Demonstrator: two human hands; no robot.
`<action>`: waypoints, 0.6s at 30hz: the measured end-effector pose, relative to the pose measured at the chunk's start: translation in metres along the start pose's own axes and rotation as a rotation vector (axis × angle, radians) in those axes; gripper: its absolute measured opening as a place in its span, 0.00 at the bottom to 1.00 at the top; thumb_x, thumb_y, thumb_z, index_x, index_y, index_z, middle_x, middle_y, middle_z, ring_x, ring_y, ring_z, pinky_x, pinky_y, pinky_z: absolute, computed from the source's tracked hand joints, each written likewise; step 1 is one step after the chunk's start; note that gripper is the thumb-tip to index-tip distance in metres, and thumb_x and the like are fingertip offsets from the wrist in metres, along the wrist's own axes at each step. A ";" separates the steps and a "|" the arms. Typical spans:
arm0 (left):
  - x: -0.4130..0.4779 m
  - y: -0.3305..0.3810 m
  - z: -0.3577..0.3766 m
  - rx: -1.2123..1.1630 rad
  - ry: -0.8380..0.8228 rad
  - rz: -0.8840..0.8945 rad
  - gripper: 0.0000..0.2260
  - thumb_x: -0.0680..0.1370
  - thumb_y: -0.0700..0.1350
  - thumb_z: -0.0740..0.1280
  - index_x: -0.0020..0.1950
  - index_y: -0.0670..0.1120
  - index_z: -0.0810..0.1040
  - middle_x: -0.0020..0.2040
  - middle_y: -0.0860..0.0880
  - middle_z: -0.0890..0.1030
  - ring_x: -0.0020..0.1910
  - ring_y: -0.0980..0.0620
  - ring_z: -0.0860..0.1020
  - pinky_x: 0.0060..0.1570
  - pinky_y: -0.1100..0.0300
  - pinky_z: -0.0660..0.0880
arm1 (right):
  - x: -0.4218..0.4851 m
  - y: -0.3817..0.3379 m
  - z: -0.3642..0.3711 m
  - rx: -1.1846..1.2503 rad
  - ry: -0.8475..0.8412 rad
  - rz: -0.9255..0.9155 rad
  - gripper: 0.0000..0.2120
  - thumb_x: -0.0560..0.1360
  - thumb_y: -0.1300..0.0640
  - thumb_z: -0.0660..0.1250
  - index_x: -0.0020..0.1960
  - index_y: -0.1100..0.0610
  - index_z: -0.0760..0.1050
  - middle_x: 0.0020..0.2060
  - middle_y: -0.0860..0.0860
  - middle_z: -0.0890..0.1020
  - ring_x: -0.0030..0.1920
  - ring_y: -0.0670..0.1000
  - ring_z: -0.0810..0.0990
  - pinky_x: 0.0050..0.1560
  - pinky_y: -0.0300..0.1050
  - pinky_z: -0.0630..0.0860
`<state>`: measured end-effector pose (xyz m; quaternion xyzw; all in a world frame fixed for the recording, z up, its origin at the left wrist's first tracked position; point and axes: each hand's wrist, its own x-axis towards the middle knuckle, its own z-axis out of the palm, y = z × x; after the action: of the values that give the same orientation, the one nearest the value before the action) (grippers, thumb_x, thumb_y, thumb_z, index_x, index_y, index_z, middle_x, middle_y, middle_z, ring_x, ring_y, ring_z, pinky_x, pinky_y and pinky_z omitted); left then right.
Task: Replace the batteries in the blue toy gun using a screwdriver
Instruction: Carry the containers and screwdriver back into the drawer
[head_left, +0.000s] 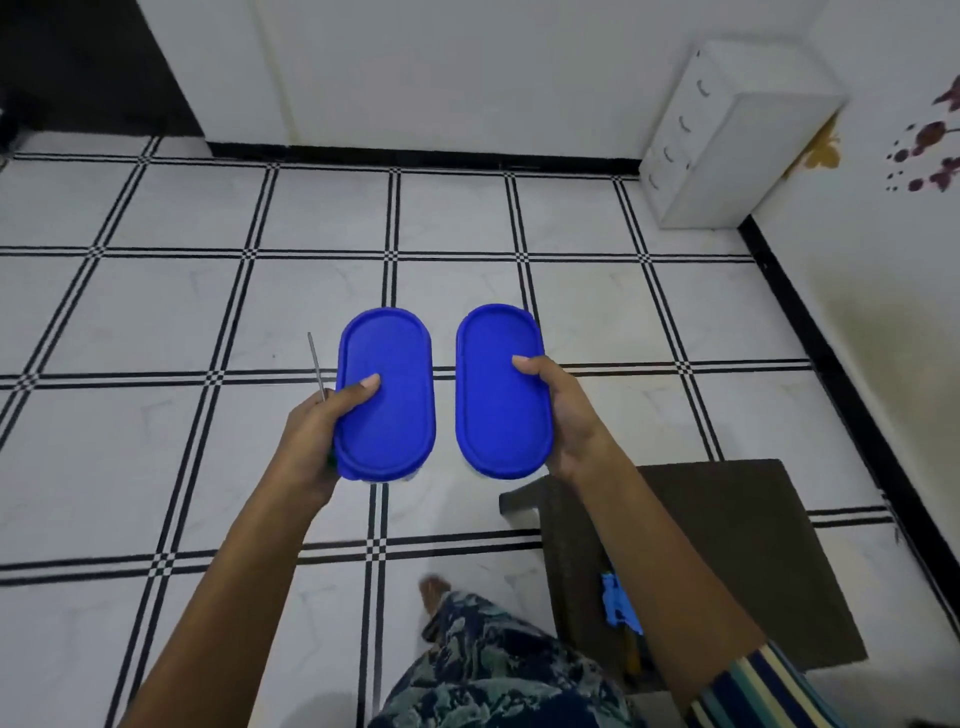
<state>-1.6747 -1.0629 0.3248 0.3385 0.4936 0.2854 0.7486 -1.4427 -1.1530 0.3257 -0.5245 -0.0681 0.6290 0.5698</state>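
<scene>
My left hand (317, 431) holds an oval container with a blue lid (387, 405) and, against the same palm, a screwdriver (316, 364) whose thin metal shaft points up past my fingers. My right hand (561, 415) grips a second oval container with a blue lid (501, 400). Both containers are held flat, side by side, above the tiled floor. The blue toy gun (615, 605) lies on a dark stool (727, 545) at the lower right, partly hidden behind my right forearm.
White floor tiles with black lines (208, 312) stretch ahead. A small white drawer unit (727, 135) stands in the far right corner against the wall. My patterned trouser leg (493, 665) and foot show at the bottom.
</scene>
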 end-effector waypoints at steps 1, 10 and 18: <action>0.010 0.005 0.002 0.008 -0.016 -0.003 0.29 0.67 0.52 0.77 0.64 0.41 0.77 0.57 0.43 0.83 0.56 0.42 0.82 0.46 0.52 0.81 | 0.007 -0.002 -0.001 0.001 0.021 -0.003 0.18 0.73 0.51 0.70 0.60 0.57 0.79 0.55 0.56 0.84 0.54 0.60 0.82 0.58 0.59 0.77; 0.147 0.081 0.024 0.096 -0.081 -0.072 0.36 0.62 0.54 0.79 0.65 0.37 0.75 0.56 0.42 0.84 0.53 0.41 0.83 0.52 0.47 0.80 | 0.123 -0.064 0.021 0.065 0.073 -0.009 0.24 0.71 0.49 0.72 0.65 0.57 0.76 0.59 0.58 0.82 0.55 0.61 0.81 0.53 0.58 0.78; 0.279 0.189 0.045 0.132 -0.072 -0.023 0.43 0.56 0.57 0.81 0.65 0.39 0.74 0.57 0.42 0.83 0.55 0.39 0.82 0.59 0.41 0.77 | 0.241 -0.170 0.076 0.074 0.045 -0.072 0.21 0.74 0.49 0.69 0.64 0.56 0.76 0.55 0.57 0.83 0.52 0.59 0.81 0.48 0.54 0.80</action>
<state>-1.5531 -0.7457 0.3337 0.3916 0.4879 0.2313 0.7451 -1.3411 -0.8664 0.3351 -0.5144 -0.0508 0.5982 0.6124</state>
